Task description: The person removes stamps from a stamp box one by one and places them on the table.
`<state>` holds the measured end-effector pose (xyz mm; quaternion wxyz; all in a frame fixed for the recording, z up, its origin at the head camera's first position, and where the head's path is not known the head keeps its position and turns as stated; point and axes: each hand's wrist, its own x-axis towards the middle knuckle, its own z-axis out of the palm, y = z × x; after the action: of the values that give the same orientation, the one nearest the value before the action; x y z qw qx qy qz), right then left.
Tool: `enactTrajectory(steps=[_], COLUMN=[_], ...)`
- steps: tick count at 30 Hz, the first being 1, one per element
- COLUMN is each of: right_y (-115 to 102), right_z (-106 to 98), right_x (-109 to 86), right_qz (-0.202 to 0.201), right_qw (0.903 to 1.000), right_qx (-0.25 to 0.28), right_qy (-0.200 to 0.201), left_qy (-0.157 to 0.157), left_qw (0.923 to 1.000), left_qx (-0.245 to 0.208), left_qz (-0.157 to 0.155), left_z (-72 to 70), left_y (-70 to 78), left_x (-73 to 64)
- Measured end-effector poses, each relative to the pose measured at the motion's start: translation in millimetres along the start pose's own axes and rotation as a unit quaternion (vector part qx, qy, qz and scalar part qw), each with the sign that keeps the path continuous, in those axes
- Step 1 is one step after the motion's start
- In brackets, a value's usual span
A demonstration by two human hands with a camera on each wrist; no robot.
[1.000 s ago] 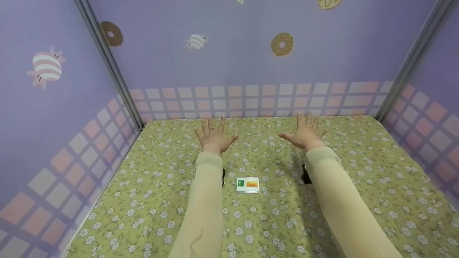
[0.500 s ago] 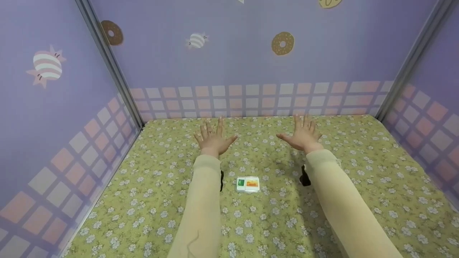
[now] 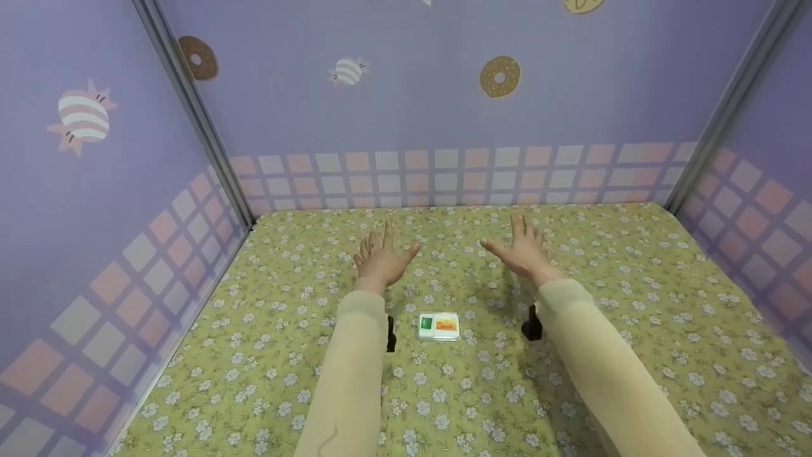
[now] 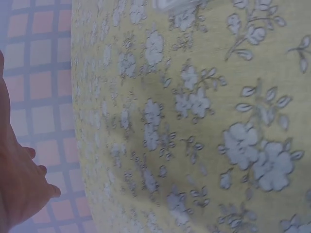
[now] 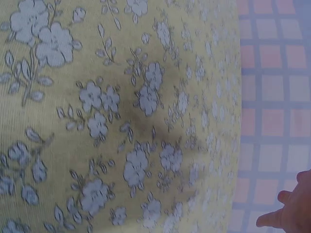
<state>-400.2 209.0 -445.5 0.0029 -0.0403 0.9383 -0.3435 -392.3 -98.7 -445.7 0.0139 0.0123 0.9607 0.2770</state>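
A small flat clear case (image 3: 438, 326) with a green patch and an orange patch lies on the flowered cloth, between the two forearms in the head view. My left hand (image 3: 382, 259) hovers beyond it to the left, fingers spread and holding nothing. On the other side my right hand (image 3: 523, 251) is held over the cloth, thumb out to the left, also with nothing in it. Neither hand touches the case. In the left wrist view, only an edge of the case (image 4: 170, 4) shows at the top.
Yellow-green flowered cloth (image 3: 285, 381) covers the table. Purple panels with a pink and white checked band (image 3: 415, 171) stand at the back and both sides, joined by grey posts (image 3: 203, 127). Black straps or mounts (image 3: 533, 324) sit under the wrists.
Both hands have drawn back somewhat toward the body, and the right hand has also shifted left. Their fingers are less widely spread. The case has stayed in place.
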Motion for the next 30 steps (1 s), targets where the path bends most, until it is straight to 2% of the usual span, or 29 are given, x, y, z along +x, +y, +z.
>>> enactTrajectory(steps=[5, 11, 16, 23, 26, 30], right_y=[-1.3, -2.6, -2.6, -0.2, 0.4, 1.5], right_z=[10.0, 19.9, 30.4, 41.2, 44.8, 50.6], right_x=[-3.6, -9.4, -16.2, -28.0, -32.9, -39.0], right_qz=[0.000, -0.005, -0.004, 0.002, -0.005, -0.014], right_qw=[0.9989, 0.9955, 0.9894, 0.9817, 0.9748, 0.9625], right_qx=[0.046, 0.094, 0.145, 0.190, 0.222, 0.270], right_qy=[-0.002, 0.001, -0.002, -0.011, -0.020, -0.026], left_qy=[0.003, 0.000, -0.009, 0.000, 0.001, 0.010], left_qw=[0.9981, 0.9920, 0.9803, 0.9621, 0.9546, 0.9498], left_qx=[-0.061, -0.125, -0.196, -0.268, -0.293, -0.306], left_qz=[0.002, 0.016, 0.025, 0.050, 0.055, 0.066], left_z=[10.9, 21.9, 31.0, 39.7, 40.7, 42.0], left_y=[-5.1, -10.0, -17.2, -23.8, -23.8, -24.0], left_x=[-4.3, -8.0, -15.5, -26.9, -32.2, -39.2])
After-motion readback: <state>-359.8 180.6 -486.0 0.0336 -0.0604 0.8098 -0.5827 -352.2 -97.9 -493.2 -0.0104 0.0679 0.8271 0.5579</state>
